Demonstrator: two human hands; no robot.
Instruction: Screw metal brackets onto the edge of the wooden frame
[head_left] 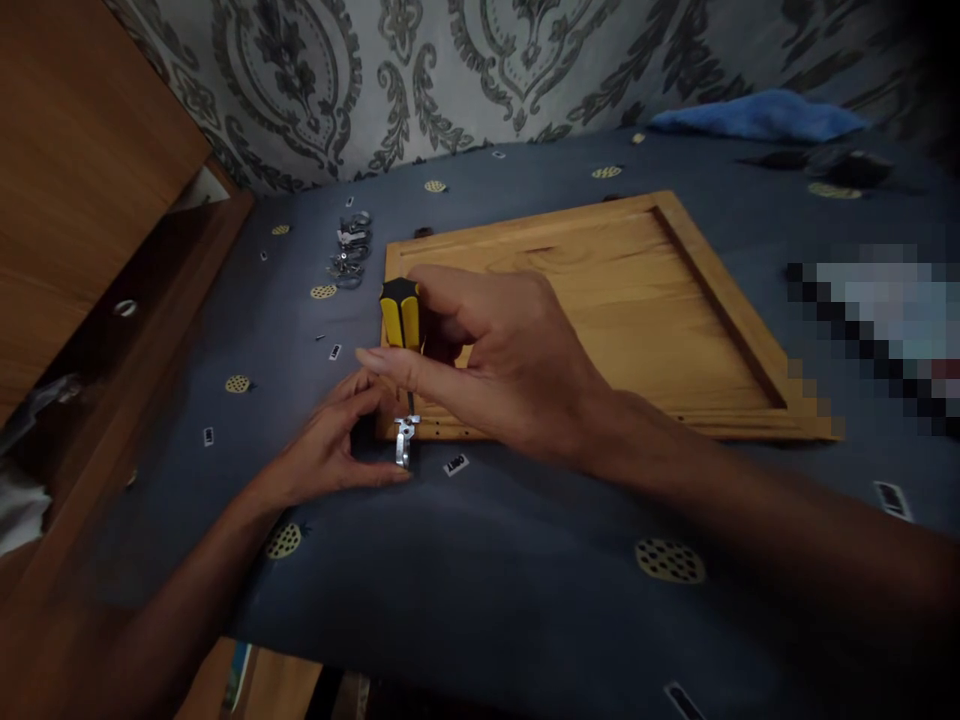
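My right hand is closed round the yellow-and-black handle of a screwdriver, held upright. Its dark shaft points down at a small silver metal hinge on the near left corner of a framed wooden cabinet door. With its thumb against the hinge's lower end and its fingers at the door's left edge, my left hand steadies the piece. The fingers partly hide that corner. Small dark holes show in the door's near edge beside the hinge.
Several more metal hinges lie beyond my left hand, with a small screw nearer. A blue cloth lies at the back right of the patterned bedspread. Wooden furniture borders the left; a blurred-out object lies right.
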